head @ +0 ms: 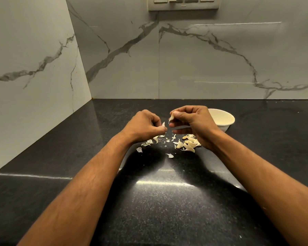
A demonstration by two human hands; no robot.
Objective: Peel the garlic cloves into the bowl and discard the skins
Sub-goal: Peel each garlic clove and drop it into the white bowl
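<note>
right hand (pixel 194 121): raised over the counter, thumb and forefinger pinching a garlic clove (pixel 171 118); other fingers loosely curled below it.
left hand (pixel 144 126): fingers curled in, fingertips pinching a small skin scrap (pixel 163 124); just left of the right hand, not touching it.
clove pile (pixel 189 142): cluster of garlic cloves on the counter under and just left of the right wrist; wrist covers its right edge. Can't tell peeled from unpeeled at this size.
loose skins (pixel 149 142): pale flakes scattered on the counter below the left hand, a few more toward the near side, between the forearms.
bowl (pixel 226 119): cream, round, on the counter just right of and behind the right hand; hand hides its left rim. Contents not visible from this angle.
obstruction: both forearms run in from the near edge and bracket the work area; right wrist sits between pile and bowl.
countertop (pixel 167 201): black speckled stone, glossy, with light glare streaks near centre and left.
walls (pixel 203 59): pale marble-look tiles with grey veins, back and left walls meeting at a corner far left.
socket panel (pixel 183 3): outlet and switches at the top of the back wall, partly cut off.
</note>
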